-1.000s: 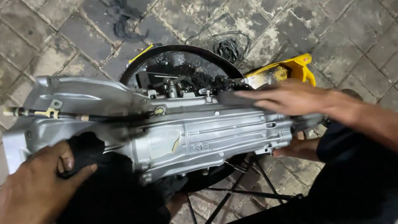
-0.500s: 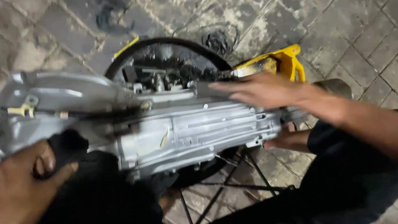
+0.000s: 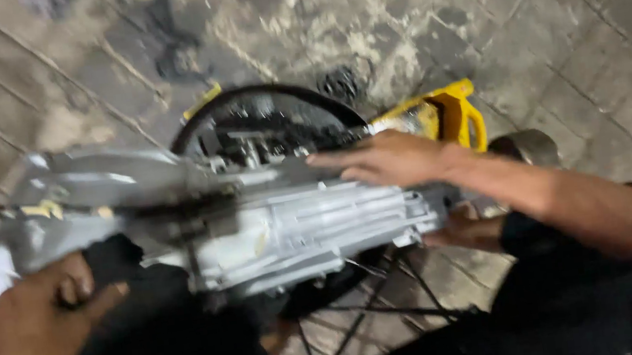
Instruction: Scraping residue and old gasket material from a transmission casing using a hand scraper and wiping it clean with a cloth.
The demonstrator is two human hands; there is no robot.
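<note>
Here the silver engine casing [image 3: 290, 229] lies lengthwise between a flat-open right hand [image 3: 390, 162] on top and a left hand [image 3: 38, 332] (closed on its black end [image 3: 113, 262]).

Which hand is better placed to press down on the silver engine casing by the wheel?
Right. The right hand lies flat on the silver casing beside the black wheel; the left hand is at the far end, lower.

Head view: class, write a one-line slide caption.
Right hand rests flat on a silver engine casing; left hand grips its black end.
</note>
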